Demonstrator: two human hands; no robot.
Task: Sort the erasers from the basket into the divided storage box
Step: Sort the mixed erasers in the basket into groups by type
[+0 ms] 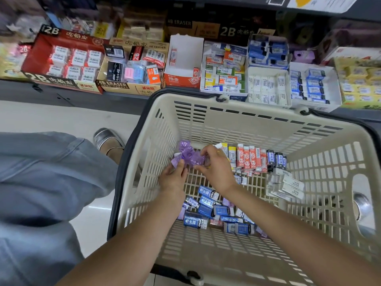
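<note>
A cream plastic basket (pixel 247 120) fills the right of the head view. On its floor lie several blue-sleeved erasers (pixel 208 205), a row of red and white erasers (pixel 250 156), two dark blue ones (pixel 276 158) and white ones (pixel 286 185). Both hands are inside the basket at its far left corner. My left hand (pixel 173 178) and my right hand (pixel 216 168) both pinch a bunch of purple wrapped erasers (pixel 189 153), held just above the floor. Divided display boxes (pixel 224 69) full of erasers stand on the shelf beyond the basket.
The shelf carries a red 2B box (pixel 61 58), a 4B eraser box (pixel 127 69), a nearly empty orange and white box (pixel 183 62) and blue eraser trays (pixel 309 83). A person's denim leg (pixel 41 172) and silver shoe (pixel 108 138) are left of the basket.
</note>
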